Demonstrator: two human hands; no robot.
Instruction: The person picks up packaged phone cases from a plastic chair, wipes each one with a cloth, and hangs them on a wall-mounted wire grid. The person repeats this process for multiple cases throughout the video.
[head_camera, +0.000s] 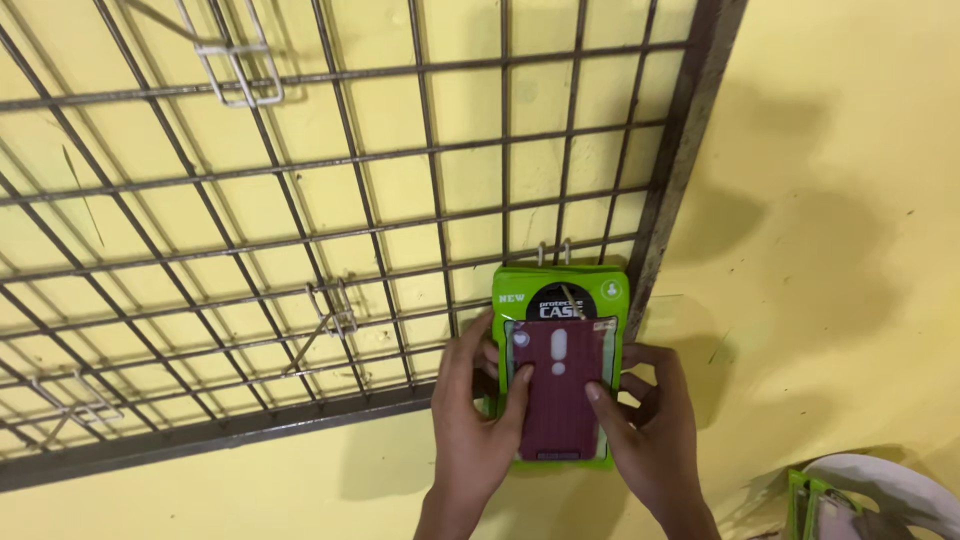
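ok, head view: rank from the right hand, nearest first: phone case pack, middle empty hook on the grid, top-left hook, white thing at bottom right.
1. Phone case pack: held by the right hand.
2. White thing: lower right, by the frame corner.
3. Middle empty hook: left, on the wire grid.
4. Top-left hook: far upper left.

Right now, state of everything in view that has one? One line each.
Phone case package: green, hanging on a hook at the grid's lower right corner, held from both sides.
Left hand: gripping the package's left edge, fingers on its front.
Right hand: gripping the package's right edge.
Wire grid: mounted on the yellow wall.
Empty hooks: nothing hanging on them.
Second green package: lying at the lower right, partly cut off.
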